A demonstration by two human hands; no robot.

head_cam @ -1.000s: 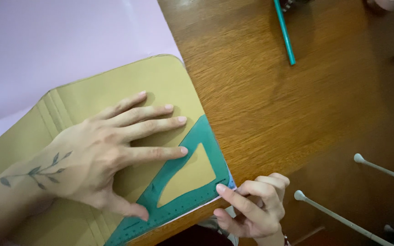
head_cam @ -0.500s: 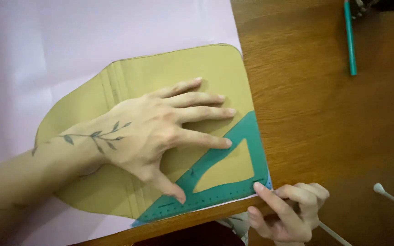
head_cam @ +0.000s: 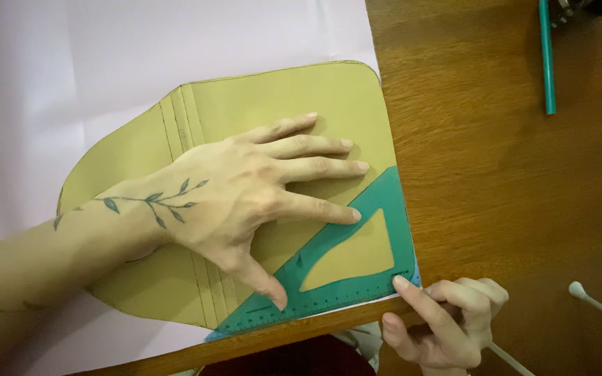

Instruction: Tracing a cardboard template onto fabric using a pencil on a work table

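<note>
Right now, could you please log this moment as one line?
left hand: flat on tan piece | thumb on set square | right hand: fingertip at its corner | table: wood

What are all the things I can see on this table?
Pattern piece: one, olive-tan, rounded, lying on the paper.
Paper sheet: one, pale lilac, covering the table's left side.
Set square: one, teal, triangular, on the pattern piece's lower right corner.
Pencil: one, teal, top right.
White-tipped sticks: two partly seen, lower right.
Wooden table: one, brown.
Left hand: flat on the pattern piece, thumb and a fingertip on the set square.
Right hand: at the table edge, forefinger touching the set square's corner.
</note>
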